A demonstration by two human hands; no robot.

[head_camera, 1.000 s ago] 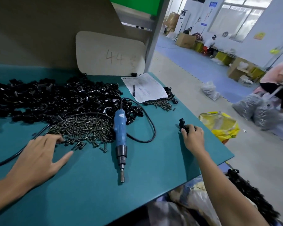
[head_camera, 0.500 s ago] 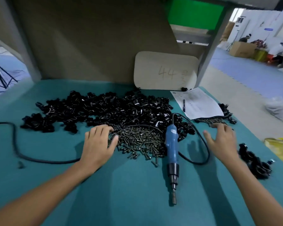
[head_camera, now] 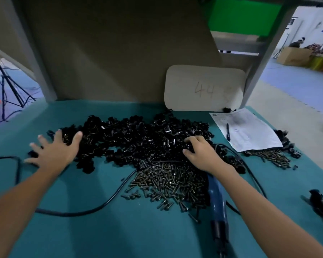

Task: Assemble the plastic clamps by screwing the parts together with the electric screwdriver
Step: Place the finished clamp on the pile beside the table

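Left hand (head_camera: 53, 152), fingers spread and released, lies flat on the left end of the heap of black clamp parts (head_camera: 138, 140) near the table's (head_camera: 82, 229) back edge. Screws (head_camera: 168, 183) lie piled in front of the heap. Right hand (head_camera: 201, 153) digs curled fingers into the heap's right end; what it grasps cannot be told. The blue electric screwdriver (head_camera: 217, 202) lies under the right forearm, toward the front edge. Paper (head_camera: 246, 129) with 1 pen (head_camera: 228, 132) occupies the back-right corner.

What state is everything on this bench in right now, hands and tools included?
left hand: open, fingers spread on the clamp parts' left end
right hand: fingers curled into the pile; grip unclear
clamp parts: loose black heap
screws: loose pile
electric screwdriver: lying flat, unheld
pen: lying on paper sheet
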